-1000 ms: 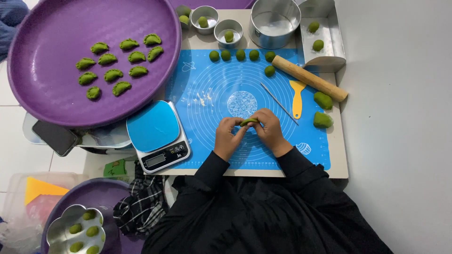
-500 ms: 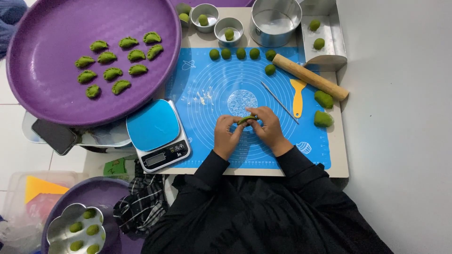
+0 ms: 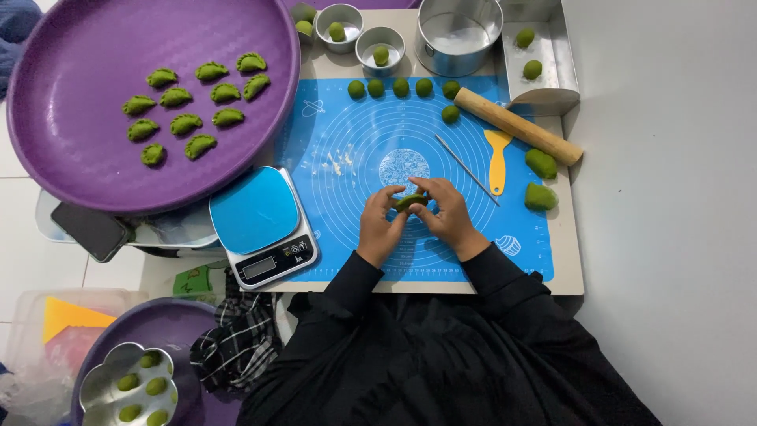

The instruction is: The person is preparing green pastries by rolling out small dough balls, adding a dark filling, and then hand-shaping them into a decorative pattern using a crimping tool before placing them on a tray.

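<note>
Hands over blue mat (image 3: 355, 142), left hand (image 3: 382, 225) and right hand (image 3: 445, 213) pinching green dough (image 3: 410, 202) between fingertips, scale (image 3: 264, 225) just left.

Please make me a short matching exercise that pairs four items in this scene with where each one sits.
Things:
1. Folded green dumplings
2. Wooden rolling pin
3. Kitchen scale
4. Green dough piece

Places:
A. Pinched between the left hand and right hand
B. In rows on the big purple tray
C. At the left edge of the blue mat
D. Lying aslant across the mat's top right corner

Pairs: 1-B, 2-D, 3-C, 4-A
</note>
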